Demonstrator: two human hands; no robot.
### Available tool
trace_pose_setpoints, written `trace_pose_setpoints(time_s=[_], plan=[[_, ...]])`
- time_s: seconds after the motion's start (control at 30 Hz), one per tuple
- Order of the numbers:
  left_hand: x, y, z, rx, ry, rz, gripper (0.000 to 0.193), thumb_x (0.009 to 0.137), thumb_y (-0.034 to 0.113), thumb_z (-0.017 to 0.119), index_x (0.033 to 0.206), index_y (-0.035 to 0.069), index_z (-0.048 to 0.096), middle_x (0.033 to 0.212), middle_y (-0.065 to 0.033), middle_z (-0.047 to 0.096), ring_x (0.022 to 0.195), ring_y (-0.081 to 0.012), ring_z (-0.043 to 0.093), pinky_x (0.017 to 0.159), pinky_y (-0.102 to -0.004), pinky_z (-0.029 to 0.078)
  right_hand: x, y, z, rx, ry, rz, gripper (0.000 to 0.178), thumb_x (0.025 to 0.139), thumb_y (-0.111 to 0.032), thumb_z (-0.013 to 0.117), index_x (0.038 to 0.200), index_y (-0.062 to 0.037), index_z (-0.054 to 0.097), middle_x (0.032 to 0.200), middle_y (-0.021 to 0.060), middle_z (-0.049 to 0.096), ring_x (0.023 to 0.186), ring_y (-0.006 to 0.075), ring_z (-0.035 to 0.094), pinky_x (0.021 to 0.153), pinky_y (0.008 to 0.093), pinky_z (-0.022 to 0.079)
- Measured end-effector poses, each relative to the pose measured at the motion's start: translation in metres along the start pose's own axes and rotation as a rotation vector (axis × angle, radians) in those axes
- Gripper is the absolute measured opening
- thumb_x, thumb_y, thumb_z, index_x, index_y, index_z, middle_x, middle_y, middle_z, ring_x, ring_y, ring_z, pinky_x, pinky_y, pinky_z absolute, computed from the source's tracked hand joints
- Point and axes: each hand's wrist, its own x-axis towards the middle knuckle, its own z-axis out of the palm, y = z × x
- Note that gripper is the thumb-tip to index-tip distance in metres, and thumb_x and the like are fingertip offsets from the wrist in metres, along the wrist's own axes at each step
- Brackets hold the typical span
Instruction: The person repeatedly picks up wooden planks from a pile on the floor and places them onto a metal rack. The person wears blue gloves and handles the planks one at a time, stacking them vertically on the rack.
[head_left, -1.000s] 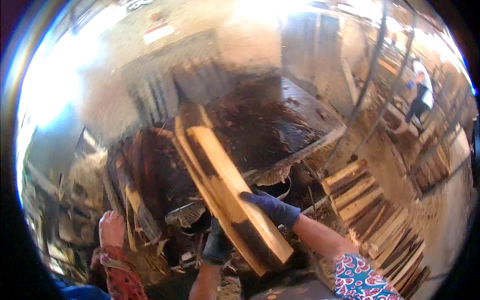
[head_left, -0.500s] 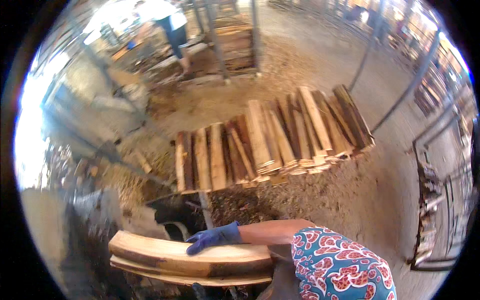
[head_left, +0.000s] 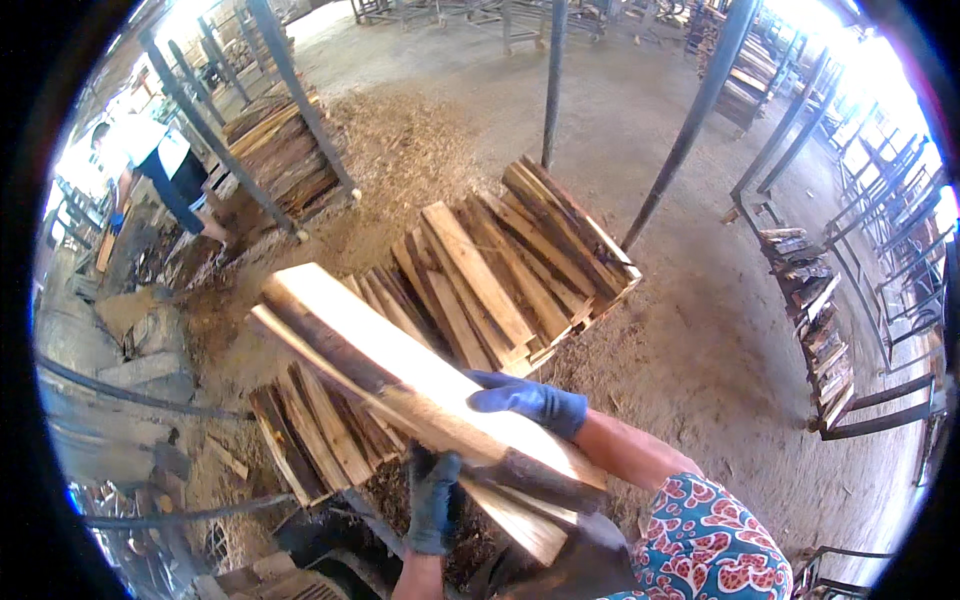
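Observation:
Two or more long wooden slabs [head_left: 420,385], pale on the sawn face and dark with bark along the edge, are held together at a slant in front of me. My right hand [head_left: 528,400], in a blue glove, is closed over the upper edge of the slabs. From below, my left hand [head_left: 432,500], in a darker glove, grips their underside, its fingers partly hidden by the wood. Beyond the slabs lies a long stack of similar slabs [head_left: 545,265], laid side by side; the held wood covers part of it.
Metal posts [head_left: 690,130] rise behind the stack. On the right stands a low metal rack [head_left: 880,405] beside a row of wood pieces [head_left: 815,320]. Another person [head_left: 165,165] bends near a wood pile [head_left: 280,155] at the far left. Chips and bark litter the ground.
The slabs have been lifted from the lower left up and right, level with the stack, and tilted. My left hand has come into fuller view beneath them. My view has swung right.

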Motion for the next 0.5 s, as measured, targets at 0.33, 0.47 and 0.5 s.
trace_pose_setpoints(time_s=[0.33, 0.47, 0.5], plan=[[0.057, 0.033, 0.039, -0.068, 0.178, -0.177, 0.052, 0.077, 0.004, 0.055, 0.127, 0.001, 0.039, 0.096, -0.0081, 0.058, 0.083, -0.0166, 0.058, 0.07, -0.0248, 0.048, -0.013, -0.114, -0.149, -0.607, 0.528, -0.172, 0.077, 0.068, -0.027, 0.076, 0.128, 0.0049, 0.038, 0.128, 0.0144, 0.045, 0.117, 0.02, 0.041, 0.1, 0.0314, 0.03], [0.04, 0.031, 0.002, -0.137, 0.086, 0.224, 0.039, 0.077, 0.011, 0.06, 0.114, 0.003, 0.05, 0.104, -0.0057, 0.055, 0.095, -0.0173, 0.053, 0.082, -0.0294, 0.044, 0.028, -0.119, -0.206, -1.252, 0.791, -0.192, 0.05, 0.072, -0.018, 0.067, 0.117, -0.0028, 0.051, 0.106, 0.0176, 0.059, 0.095, 0.0281, 0.058, 0.083, 0.0351, 0.046], [0.033, 0.028, -0.007, -0.116, 0.212, 0.229, 0.041, 0.077, 0.009, 0.061, 0.116, 0.003, 0.048, 0.105, -0.0061, 0.055, 0.096, -0.0181, 0.053, 0.083, -0.0297, 0.044, 0.035, -0.104, -0.208, -1.265, 0.828, -0.133, 0.047, 0.072, -0.019, 0.066, 0.114, -0.0029, 0.053, 0.105, 0.0191, 0.059, 0.094, 0.0304, 0.058, 0.082, 0.0359, 0.046]])
